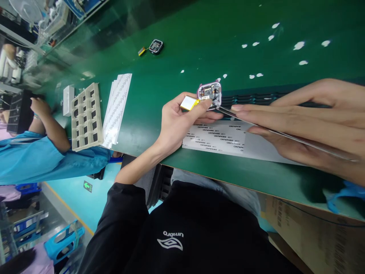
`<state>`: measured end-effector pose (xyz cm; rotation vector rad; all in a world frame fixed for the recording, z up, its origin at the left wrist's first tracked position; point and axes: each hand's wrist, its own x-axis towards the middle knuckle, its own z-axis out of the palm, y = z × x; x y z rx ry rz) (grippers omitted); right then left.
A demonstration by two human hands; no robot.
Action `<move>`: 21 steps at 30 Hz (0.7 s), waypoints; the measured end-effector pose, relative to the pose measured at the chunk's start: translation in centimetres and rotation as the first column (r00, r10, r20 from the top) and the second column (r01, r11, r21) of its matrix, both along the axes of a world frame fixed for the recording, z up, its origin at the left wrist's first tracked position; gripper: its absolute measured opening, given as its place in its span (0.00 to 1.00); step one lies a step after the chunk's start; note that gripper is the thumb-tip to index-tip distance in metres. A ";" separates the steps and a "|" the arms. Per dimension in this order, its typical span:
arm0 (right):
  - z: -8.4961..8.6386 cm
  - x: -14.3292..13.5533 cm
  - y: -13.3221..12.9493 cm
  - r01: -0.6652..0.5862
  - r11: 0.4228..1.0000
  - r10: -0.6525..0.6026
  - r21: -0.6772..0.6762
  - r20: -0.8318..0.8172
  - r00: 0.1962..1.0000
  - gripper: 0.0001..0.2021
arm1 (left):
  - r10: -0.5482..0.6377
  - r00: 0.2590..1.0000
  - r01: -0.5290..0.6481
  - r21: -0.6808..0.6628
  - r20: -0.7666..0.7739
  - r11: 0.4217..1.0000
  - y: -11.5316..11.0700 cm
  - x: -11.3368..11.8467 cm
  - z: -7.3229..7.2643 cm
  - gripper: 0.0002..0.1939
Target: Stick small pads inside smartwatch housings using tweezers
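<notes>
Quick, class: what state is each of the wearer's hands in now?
Left hand: closed, holding the small device.
Right hand: closed, holding a slim metal tool.

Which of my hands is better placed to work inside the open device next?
Probably your right hand: it holds the slim metal tool, whose tip is at the edge of the open device. Your left hand is occupied holding the device.

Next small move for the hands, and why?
Probably ease the thin metal tool slightly inward over the open device, with the left hand held steady: the right hand holds the tool pointed at the device's edge, and the left hand grips the device.
</notes>
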<state>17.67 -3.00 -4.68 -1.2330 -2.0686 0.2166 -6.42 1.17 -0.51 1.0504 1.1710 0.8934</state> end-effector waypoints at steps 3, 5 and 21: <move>0.2 0.1 0.0 -0.158 0.963 0.169 0.218 -0.032 0.985 0.21 | 0.000 1.000 0.000 0.011 -0.002 1.000 0.0 0.0 0.2 0.10; 0.1 0.3 0.1 -0.191 0.948 0.207 0.253 -0.036 0.978 0.22 | -0.005 1.000 0.004 0.017 0.014 1.000 0.0 0.0 0.2 0.10; 0.6 0.5 0.5 -0.091 0.932 0.090 0.351 0.021 0.996 0.30 | -0.006 0.954 0.104 0.309 -0.301 0.945 10.8 -1.0 -1.6 0.15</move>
